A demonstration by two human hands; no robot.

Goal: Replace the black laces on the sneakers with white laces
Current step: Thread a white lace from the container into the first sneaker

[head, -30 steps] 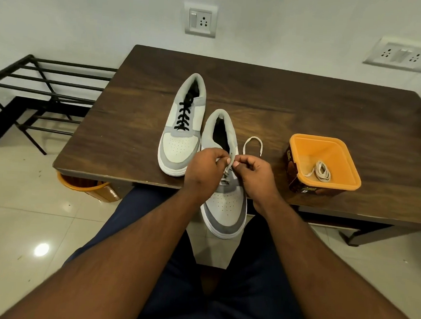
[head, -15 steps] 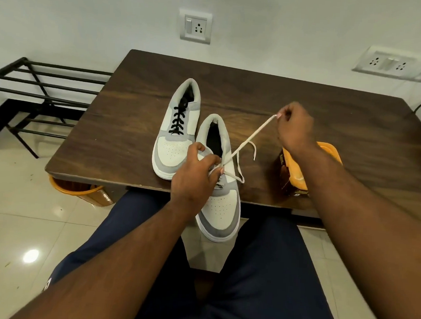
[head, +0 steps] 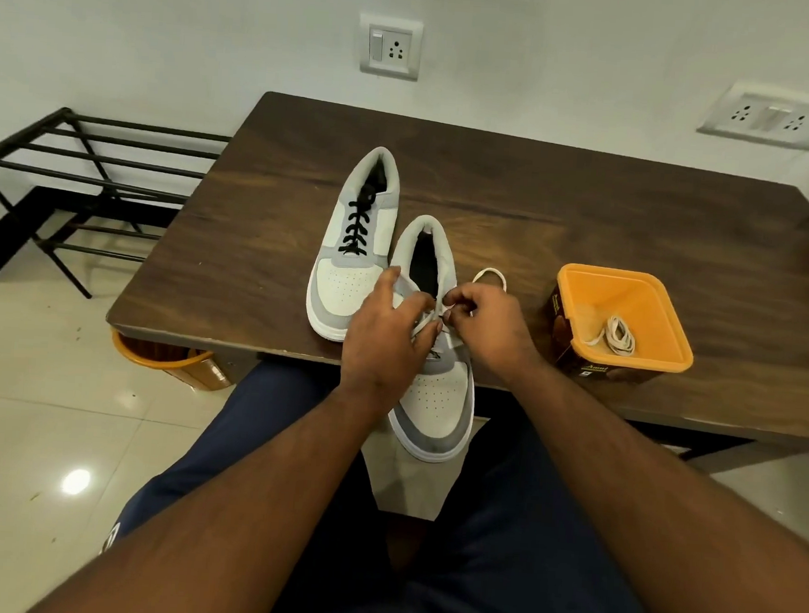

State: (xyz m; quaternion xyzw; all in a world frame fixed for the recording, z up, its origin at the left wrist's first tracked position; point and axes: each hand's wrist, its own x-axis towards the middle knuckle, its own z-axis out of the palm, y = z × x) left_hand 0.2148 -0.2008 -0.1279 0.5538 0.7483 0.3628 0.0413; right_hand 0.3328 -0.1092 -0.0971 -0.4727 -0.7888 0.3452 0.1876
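Both hands are working the near sneaker (head: 430, 356) right at its eyelets. Right-hand grip (head: 485, 328) looks like a fingertip pinch on the white lace (head: 423, 322), though the exact contact is tiny and half hidden; left hand (head: 386, 338) lies over the shoe's side with fingers loosely curved, steadying it, and seems to touch the lace too.

That shoe sits at the table (head: 543, 210) front edge, toe hanging off toward the lap. A loop of the same lace (head: 490, 276) lies on the wood just beside the right hand. Far sneaker (head: 356, 250) has its black lace (head: 356, 228) fully in, so I'd say we're not even halfway.

Handling-wise: a lace is floppy, light, won't push through anything, so I'd take it right at the stiff tip and feed that. Shoe is light and will slide, so brace it. Spare white lace (head: 616, 338) is bundled in the orange tub (head: 586, 283).
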